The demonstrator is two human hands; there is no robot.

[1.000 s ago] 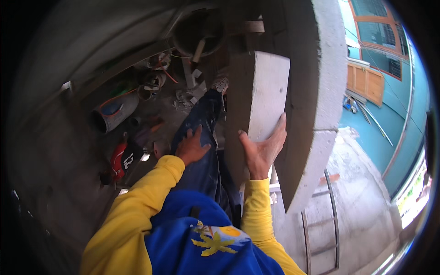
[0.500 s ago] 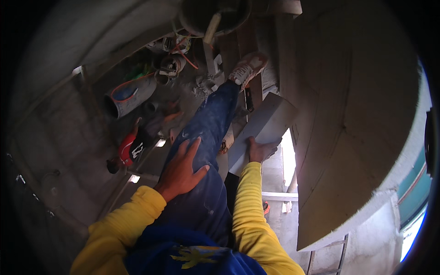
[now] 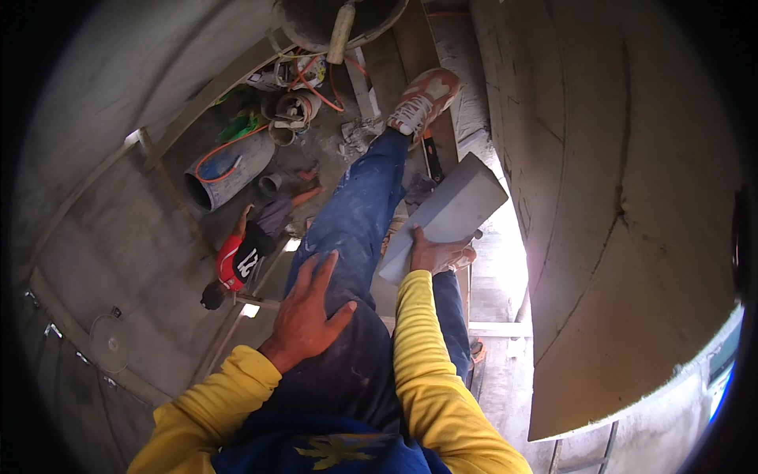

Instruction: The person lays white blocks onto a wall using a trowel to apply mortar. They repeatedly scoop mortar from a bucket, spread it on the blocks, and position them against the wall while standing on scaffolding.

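My right hand (image 3: 433,254) grips a long pale grey block (image 3: 452,204) by its near part, with the thumb on the upper face and the other fingers round its right side. The block is tilted, its far end pointing up and to the right. My left hand (image 3: 308,320) holds nothing and lies on my blue jeans (image 3: 347,217) above the knee, fingers spread. That leg stretches forward to a pink-and-white shoe (image 3: 425,103) on a plank. My other leg (image 3: 452,316) shows partly beneath my right forearm.
A large curved wall (image 3: 632,261) fills the right side. Below on the left is a co-worker (image 3: 241,257) in a red and black shirt, near a big pipe-like drum (image 3: 257,158). A round tub (image 3: 296,28) with a wooden-handled tool stands ahead. A white beam (image 3: 499,329) crosses at right.
The view has shifted slightly. My right hand and the block have moved a little left, and the block's tilt has changed. My left hand stays on my leg. My other leg now shows.
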